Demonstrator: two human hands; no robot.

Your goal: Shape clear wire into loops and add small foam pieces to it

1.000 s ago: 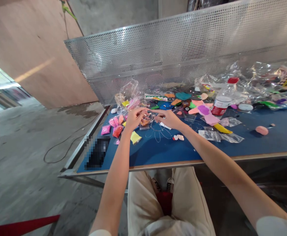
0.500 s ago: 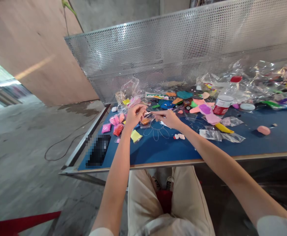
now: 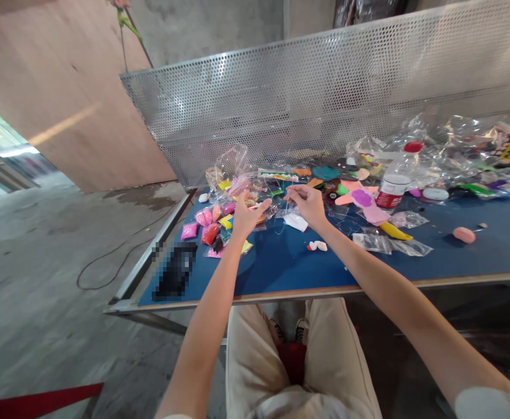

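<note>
Head view: above the blue table [image 3: 289, 276], I read the left hand [image 3: 246, 220] as spread wide, while the right hand [image 3: 309, 206] is narrowed to a pinch on what seems a thin wire [image 3: 286, 199], faint from here. I judge it light, springy, easily bent, best taken near an end.
</note>
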